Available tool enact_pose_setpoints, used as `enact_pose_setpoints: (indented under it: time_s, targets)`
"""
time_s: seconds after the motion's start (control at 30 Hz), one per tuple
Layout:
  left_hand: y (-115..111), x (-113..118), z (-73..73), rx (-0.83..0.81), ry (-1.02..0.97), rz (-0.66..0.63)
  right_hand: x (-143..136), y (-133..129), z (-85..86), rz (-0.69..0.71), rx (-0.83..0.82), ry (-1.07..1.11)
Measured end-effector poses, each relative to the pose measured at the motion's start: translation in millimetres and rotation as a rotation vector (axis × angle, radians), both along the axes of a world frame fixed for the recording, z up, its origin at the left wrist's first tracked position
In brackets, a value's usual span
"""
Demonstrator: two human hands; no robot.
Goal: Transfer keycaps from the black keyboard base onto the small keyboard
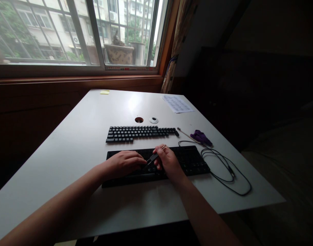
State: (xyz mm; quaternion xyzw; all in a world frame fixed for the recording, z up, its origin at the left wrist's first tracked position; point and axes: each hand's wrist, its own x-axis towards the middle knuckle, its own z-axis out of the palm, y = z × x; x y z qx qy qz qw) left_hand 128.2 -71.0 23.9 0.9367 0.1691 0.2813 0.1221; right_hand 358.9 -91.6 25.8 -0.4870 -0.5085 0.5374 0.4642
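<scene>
A black keyboard (194,164) lies across the near part of the table, under both hands. My right hand (166,159) grips a keycap puller (153,158), a dark handle with wire loops sticking up past the fingers. The tool's thin prongs point down and left at the keys. Palm down, my left hand (124,162) rests over the keyboard's left half, its fingers stretched toward the prongs; its fingertips are partly hidden. Behind the keyboard, rows of loose black keycaps (136,133) stand laid out in keyboard order.
A coiled black cable (244,194) runs from the keyboard to the right. Nearby lie a thin brush (185,133) and a purple cloth (201,136). Farther back are a round table hole (139,120), a round cover (153,120), printed paper (178,104) and a yellow note (104,92).
</scene>
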Motion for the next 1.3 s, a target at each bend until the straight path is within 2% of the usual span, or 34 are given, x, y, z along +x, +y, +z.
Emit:
enact_pose_setpoints:
  time_s: [0.2,0.4,0.5,0.63,0.7,0.77,0.97,1.1,1.3]
  targets:
    - [0,-2,3.9,0.107,0.034,0.047,1,1,-2.6,-0.033,0.013,-0.006]
    - [6,-8,-1.2,0.068,-0.042,0.115,2,1,-5.2,-0.092,0.077,0.0]
    - [10,-10,-6.2,0.029,-0.117,0.164,4,-2,0.1,-0.213,0.227,-0.124]
    - [12,-10,-9.5,-0.06,-0.173,0.186,8,-6,8.1,-0.306,0.554,-0.322]
    - [12,-9,-10.2,-0.097,-0.188,0.195,9,-6,8.5,-0.266,0.685,-0.374]
    - [11,-8,-10.6,-0.136,-0.191,0.202,8,-7,6.4,-0.169,0.754,-0.411]
    - [7,-6,-5.2,-0.276,-0.179,0.212,2,-8,-2.4,0.167,0.81,-0.539]
    - [4,-4,-1.2,-0.443,-0.238,0.18,3,-8,-6.7,0.218,0.85,-0.628]
    - [6,-2,-5.6,-0.702,-0.345,0.005,2,-8,-9.7,0.21,0.876,-0.667]
